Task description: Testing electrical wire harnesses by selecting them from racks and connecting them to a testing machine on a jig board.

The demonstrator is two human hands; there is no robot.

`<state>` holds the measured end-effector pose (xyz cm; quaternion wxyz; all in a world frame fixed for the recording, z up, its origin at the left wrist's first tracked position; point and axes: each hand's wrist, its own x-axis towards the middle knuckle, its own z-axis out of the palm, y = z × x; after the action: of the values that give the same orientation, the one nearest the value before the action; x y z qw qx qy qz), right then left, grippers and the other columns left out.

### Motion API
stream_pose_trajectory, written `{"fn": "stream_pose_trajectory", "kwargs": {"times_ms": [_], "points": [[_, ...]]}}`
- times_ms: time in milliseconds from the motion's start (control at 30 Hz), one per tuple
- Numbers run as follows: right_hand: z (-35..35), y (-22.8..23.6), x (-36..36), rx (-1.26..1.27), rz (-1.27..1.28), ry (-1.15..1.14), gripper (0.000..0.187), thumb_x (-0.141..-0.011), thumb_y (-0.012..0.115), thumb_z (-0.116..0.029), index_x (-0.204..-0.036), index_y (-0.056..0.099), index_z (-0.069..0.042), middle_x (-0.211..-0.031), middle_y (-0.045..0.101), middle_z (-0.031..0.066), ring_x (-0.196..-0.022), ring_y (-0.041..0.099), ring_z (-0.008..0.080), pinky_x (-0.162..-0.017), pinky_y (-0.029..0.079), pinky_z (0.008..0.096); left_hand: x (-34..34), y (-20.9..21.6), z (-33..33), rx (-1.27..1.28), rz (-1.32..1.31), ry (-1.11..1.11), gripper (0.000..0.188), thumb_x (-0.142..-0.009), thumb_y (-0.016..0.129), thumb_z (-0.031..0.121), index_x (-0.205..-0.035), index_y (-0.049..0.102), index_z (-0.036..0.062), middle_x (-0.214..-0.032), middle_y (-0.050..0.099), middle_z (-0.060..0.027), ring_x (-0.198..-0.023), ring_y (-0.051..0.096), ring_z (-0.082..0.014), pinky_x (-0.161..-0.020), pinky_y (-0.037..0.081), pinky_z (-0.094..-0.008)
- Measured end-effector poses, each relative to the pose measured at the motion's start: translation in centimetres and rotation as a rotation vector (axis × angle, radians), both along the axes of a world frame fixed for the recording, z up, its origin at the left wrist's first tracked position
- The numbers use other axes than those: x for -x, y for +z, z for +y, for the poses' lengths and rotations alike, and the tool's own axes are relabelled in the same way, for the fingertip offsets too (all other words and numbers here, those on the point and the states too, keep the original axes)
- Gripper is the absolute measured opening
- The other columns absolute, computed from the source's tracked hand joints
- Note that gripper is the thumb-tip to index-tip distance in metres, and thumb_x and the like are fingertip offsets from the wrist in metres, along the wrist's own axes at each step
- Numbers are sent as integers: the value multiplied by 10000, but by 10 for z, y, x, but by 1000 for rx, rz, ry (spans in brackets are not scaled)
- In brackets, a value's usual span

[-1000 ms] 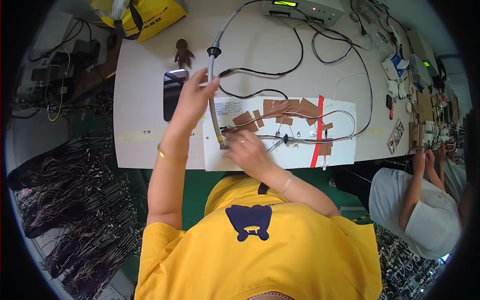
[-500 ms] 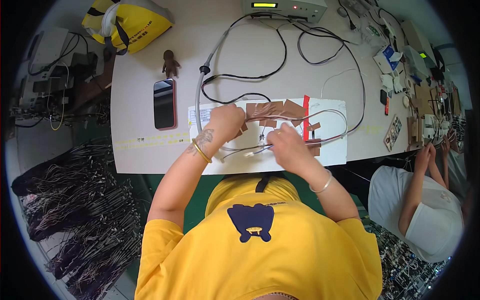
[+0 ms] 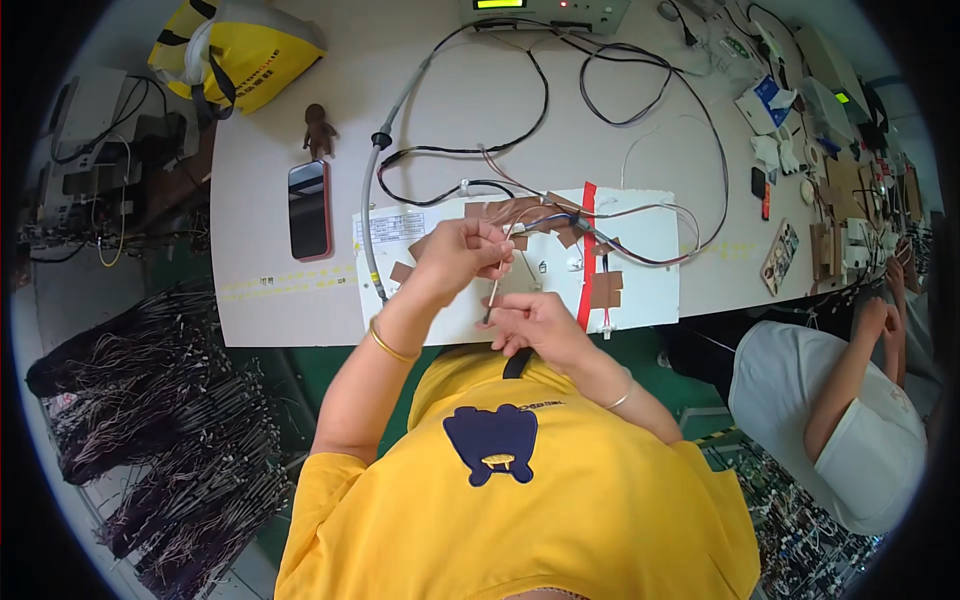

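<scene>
My left hand (image 3: 462, 262) pinches a thin light wire (image 3: 497, 284) above the middle of a white board (image 3: 430, 312). Lower down, near the board's front edge, my right hand (image 3: 542, 328) has its thumb and fingertips closed on the same wire, beside a small dark piece at its end. The wire runs short and nearly upright between both hands. Behind them, a wiring harness (image 3: 640, 258) with brown, black and grey strands lies across the board, partly over brown tape patches (image 3: 606, 289) and a red tape strip (image 3: 588, 255).
A grey cable with a black grommet (image 3: 381, 139) curves back to a boxed instrument (image 3: 600, 14). To the left lie a phone (image 3: 310, 210), a small brown figure (image 3: 319, 132) and a yellow bag (image 3: 260, 65). A co-worker in white (image 3: 850, 420) sits at the right.
My right hand has come left and nearer to me, and a thin wire now spans between both hands. The harness strands have shifted toward the board's far side.
</scene>
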<state>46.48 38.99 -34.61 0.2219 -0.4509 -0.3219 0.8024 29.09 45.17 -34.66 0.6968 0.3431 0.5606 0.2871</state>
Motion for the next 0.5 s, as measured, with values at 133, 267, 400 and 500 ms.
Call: {"fn": "stream_pose_trajectory", "kwargs": {"times_ms": [133,267,400,500], "points": [[-14,-5,-2,39,-6,-80,227,-889,648,-114,-1028,650,65,-771,651,56,-640,610,87,-566,491,205,-16,-11,-25,-93,87,35,168,-857,668,24,-990,598,-51,-850,668,-82,-743,647,-116,-629,530,-220],[-20,-17,-9,0,-6,-73,177,-892,631,-75,-989,639,73,-780,656,64,-648,620,98,-588,505,220,-9,-19,-59,-198,133,-45,209,-870,657,26,-1052,626,-70,-868,662,-83,-789,635,-128,-673,539,-262],[-26,-20,-9,46,43,-72,146,-885,635,-63,-955,632,65,-806,666,80,-662,633,113,-601,512,231,-3,-20,-78,54,-116,47,163,-867,674,48,-984,667,-66,-829,669,-78,-760,627,-134,-686,522,-270],[-38,-17,-2,-6,-53,-209,153,-873,656,-71,-948,634,60,-815,673,85,-676,649,120,-596,513,233,-3,-30,-84,93,-152,121,107,-851,688,29,-918,669,-52,-825,675,-81,-768,636,-131,-680,523,-261]]}}
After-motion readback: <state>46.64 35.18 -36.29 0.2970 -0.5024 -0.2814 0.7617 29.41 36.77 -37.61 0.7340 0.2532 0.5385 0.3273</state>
